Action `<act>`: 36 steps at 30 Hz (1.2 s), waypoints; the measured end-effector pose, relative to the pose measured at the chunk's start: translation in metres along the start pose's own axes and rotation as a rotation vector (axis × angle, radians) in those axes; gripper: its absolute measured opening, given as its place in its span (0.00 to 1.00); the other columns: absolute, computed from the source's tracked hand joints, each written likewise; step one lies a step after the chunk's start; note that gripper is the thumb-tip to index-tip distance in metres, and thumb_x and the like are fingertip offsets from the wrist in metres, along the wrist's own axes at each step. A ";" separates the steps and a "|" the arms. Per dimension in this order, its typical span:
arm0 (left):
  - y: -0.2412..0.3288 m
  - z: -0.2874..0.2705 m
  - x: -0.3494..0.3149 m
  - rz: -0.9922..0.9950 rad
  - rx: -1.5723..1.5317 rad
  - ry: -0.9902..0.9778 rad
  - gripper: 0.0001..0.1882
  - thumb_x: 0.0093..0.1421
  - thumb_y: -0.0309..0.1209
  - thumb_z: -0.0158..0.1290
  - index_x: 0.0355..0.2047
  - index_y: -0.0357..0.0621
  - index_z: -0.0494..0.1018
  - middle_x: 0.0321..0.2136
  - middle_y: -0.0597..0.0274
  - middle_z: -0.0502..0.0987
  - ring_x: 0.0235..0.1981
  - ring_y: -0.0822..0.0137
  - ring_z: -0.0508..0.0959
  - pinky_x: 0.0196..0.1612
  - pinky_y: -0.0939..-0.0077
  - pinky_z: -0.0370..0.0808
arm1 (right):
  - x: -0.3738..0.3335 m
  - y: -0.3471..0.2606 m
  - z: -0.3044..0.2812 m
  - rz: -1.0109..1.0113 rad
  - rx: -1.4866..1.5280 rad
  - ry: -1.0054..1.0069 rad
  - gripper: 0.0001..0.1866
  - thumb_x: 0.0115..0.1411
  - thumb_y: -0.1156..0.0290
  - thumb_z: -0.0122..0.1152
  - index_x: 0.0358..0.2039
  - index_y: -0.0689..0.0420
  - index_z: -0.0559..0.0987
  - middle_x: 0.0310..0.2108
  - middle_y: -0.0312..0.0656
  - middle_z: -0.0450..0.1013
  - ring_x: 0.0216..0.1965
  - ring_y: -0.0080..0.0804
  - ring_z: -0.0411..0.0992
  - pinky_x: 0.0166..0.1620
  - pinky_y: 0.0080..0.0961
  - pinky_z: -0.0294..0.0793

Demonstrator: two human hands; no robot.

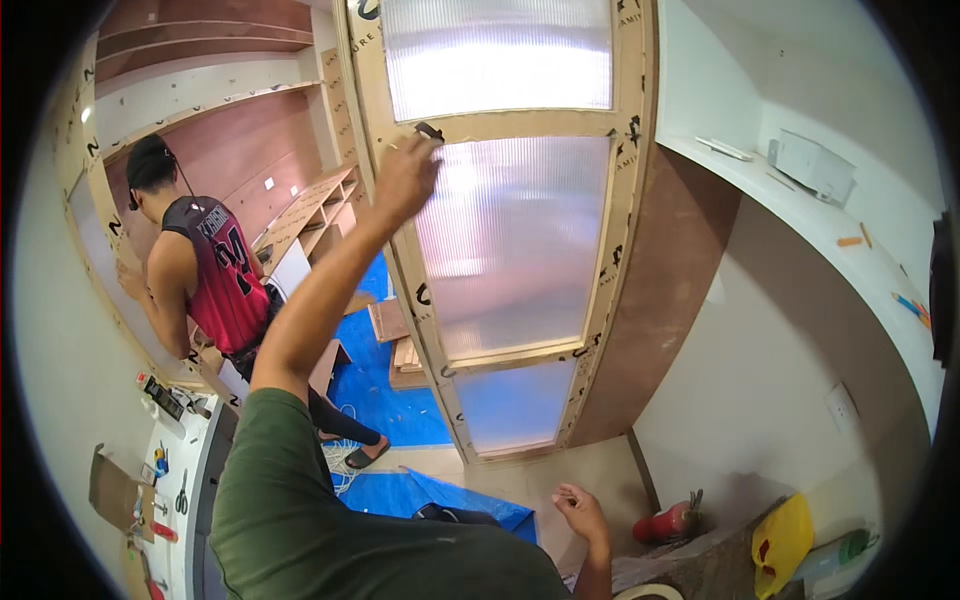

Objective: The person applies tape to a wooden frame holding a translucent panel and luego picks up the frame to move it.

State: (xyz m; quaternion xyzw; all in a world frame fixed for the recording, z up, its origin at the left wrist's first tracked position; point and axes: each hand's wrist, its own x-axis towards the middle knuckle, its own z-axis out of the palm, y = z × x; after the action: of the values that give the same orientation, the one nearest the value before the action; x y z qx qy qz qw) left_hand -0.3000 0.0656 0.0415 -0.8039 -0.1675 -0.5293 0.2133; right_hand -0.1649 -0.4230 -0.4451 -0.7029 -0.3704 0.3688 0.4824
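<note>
My left arm is raised toward a framed door panel. Its wooden frame holds ribbed translucent panes, among them a large middle pane. My left hand is pinched around a small black object at the upper left corner of that pane; its exact kind cannot be made out. Low at the right, my right hand hangs away from the panel, fingers loosely curled and apart, with nothing visible in it.
A person in a red and black sleeveless jersey stands at the left wall. Blue sheeting covers the floor, with wood pieces and cable on it. A fire extinguisher and yellow bag sit lower right. A white shelf holds pencils; scissors lie at left.
</note>
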 end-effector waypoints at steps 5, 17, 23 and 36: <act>-0.054 -0.020 0.041 0.180 0.287 0.149 0.16 0.60 0.32 0.64 0.49 0.50 0.83 0.45 0.61 0.80 0.50 0.50 0.76 0.54 0.54 0.69 | 0.035 0.025 0.009 -0.005 0.044 0.000 0.25 0.67 0.61 0.71 0.59 0.62 0.82 0.49 0.49 0.85 0.46 0.35 0.83 0.50 0.31 0.81; -0.071 0.002 0.046 0.015 0.050 0.142 0.04 0.56 0.32 0.67 0.33 0.53 0.87 0.33 0.72 0.82 0.44 0.58 0.75 0.52 0.61 0.65 | 0.128 0.014 0.013 0.133 0.212 -0.034 0.20 0.70 0.65 0.70 0.56 0.64 0.83 0.44 0.40 0.82 0.41 0.26 0.80 0.46 0.24 0.80; -0.071 0.008 0.035 0.186 0.084 0.280 0.10 0.53 0.24 0.66 0.35 0.52 0.84 0.36 0.72 0.81 0.46 0.59 0.77 0.52 0.59 0.67 | 0.223 -0.196 -0.016 -0.317 -0.336 -0.122 0.20 0.68 0.64 0.69 0.57 0.59 0.84 0.46 0.46 0.85 0.45 0.30 0.81 0.48 0.31 0.81; -0.034 0.020 0.043 -0.019 0.130 0.268 0.10 0.57 0.26 0.68 0.40 0.50 0.86 0.39 0.65 0.81 0.46 0.58 0.75 0.52 0.64 0.66 | 0.351 -0.619 -0.031 -1.593 -0.589 0.542 0.18 0.61 0.64 0.73 0.52 0.50 0.86 0.45 0.38 0.78 0.52 0.40 0.75 0.58 0.45 0.68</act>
State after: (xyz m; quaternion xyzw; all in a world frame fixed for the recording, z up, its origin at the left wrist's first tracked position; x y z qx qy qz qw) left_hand -0.2849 0.1064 0.0796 -0.7088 -0.1792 -0.6220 0.2804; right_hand -0.0805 0.0334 0.0951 -0.3952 -0.7022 -0.3649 0.4665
